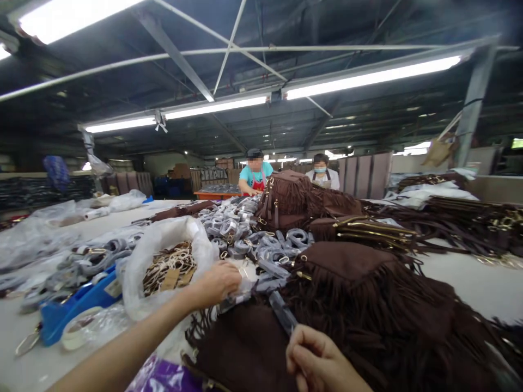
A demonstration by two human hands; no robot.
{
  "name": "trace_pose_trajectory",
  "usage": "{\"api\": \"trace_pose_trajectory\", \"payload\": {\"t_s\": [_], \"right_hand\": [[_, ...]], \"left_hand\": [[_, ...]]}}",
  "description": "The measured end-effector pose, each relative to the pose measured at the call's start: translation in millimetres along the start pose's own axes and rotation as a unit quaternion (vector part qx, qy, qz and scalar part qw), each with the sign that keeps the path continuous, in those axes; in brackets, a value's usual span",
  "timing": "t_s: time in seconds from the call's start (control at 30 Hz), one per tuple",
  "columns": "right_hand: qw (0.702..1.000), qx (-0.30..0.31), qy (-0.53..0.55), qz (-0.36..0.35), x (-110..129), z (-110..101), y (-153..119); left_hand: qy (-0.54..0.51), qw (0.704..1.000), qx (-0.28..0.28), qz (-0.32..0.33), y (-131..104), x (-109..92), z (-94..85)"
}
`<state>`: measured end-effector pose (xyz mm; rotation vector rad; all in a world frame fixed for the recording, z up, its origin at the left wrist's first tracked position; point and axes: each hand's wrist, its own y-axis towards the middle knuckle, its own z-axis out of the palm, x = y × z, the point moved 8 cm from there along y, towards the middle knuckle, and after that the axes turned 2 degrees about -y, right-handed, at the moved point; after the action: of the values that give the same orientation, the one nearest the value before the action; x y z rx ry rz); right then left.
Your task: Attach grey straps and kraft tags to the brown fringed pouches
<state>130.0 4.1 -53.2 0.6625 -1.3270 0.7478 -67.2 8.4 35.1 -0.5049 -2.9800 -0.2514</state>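
My left hand (218, 283) reaches over the table beside a plastic bag of cord tags (175, 267); its fingers are bent down, and what they hold, if anything, is hidden. Close to its fingertips lie plastic-wrapped straps (245, 228) in a pile. My right hand (312, 356), at the bottom centre, is closed on the lower end of a wrapped strip (281, 311), dark grey and slanting up to the left. Beneath and around the strip are dark brown fringed bags (355, 272).
A blue tape dispenser (77, 305) and a tape roll (81, 326) sit at the left. Purple plastic (167, 375) lies at the bottom edge. More brown bags (290, 196) are heaped beyond. Two people (255, 174) are across the table.
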Motion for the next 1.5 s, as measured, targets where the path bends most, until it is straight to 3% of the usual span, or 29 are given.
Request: {"api": "trace_pose_trajectory", "payload": {"t_s": [0.07, 0.17, 0.23, 0.3, 0.37, 0.43, 0.5, 0.6, 0.7, 0.83, 0.93, 1.0, 1.13, 1.27, 1.43, 1.5], "right_hand": [[1.000, -0.013, -0.001, 0.016, 5, 3, -15], [0.996, 0.022, -0.052, 0.066, 3, 13, -42], [0.990, 0.032, -0.093, 0.099, -2, 17, -61], [0.983, 0.013, -0.153, 0.099, -3, 15, -76], [0.973, -0.013, -0.222, 0.067, 2, 14, -87], [0.962, -0.030, -0.270, 0.027, 12, 16, -96], [0.955, -0.044, -0.292, -0.005, 23, 19, -103], [0.939, -0.064, -0.337, -0.035, 33, 25, -108], [0.907, -0.040, -0.415, -0.061, 28, 37, -105], [0.844, -0.038, -0.525, -0.103, 14, 49, -94], [0.813, -0.053, -0.576, -0.067, 2, 47, -88], [0.821, -0.050, -0.567, -0.051, 0, 45, -86], [0.879, -0.072, -0.466, -0.070, 11, 37, -85], [0.917, -0.102, -0.382, -0.041, 14, 22, -83], [0.951, -0.114, -0.286, 0.008, 2, -2, -81], [0.963, -0.121, -0.240, 0.026, -2, -11, -80]], "left_hand": [[0.003, 1.000, 0.025, -0.008, -30, -13, 13.3], [0.030, 0.996, 0.050, -0.070, -68, -15, 31.3], [0.032, 0.994, 0.036, -0.102, -84, -25, 33.1], [-0.016, 0.996, -0.007, -0.082, -90, -52, 26.5], [-0.091, 0.995, -0.043, -0.022, -88, -90, 19.3], [-0.127, 0.990, -0.041, 0.038, -82, -125, 19.9], [-0.105, 0.993, -0.028, 0.056, -71, -141, 26.2], [-0.055, 0.998, -0.043, 0.004, -52, -132, 30.7], [-0.048, 0.996, -0.073, -0.036, -39, -119, 24.0], [-0.042, 0.993, -0.104, -0.033, -39, -125, 12.1], [-0.009, 0.992, -0.126, -0.018, -48, -134, 10.3], [-0.001, 0.992, -0.127, -0.008, -54, -138, 14.5], [-0.039, 0.990, -0.125, 0.051, -66, -157, 24.4], [-0.122, 0.983, -0.042, 0.134, -58, -188, 45.0], [-0.234, 0.972, 0.011, 0.026, -21, -169, 61.8], [-0.246, 0.968, 0.015, 0.036, -11, -166, 61.2]]}}
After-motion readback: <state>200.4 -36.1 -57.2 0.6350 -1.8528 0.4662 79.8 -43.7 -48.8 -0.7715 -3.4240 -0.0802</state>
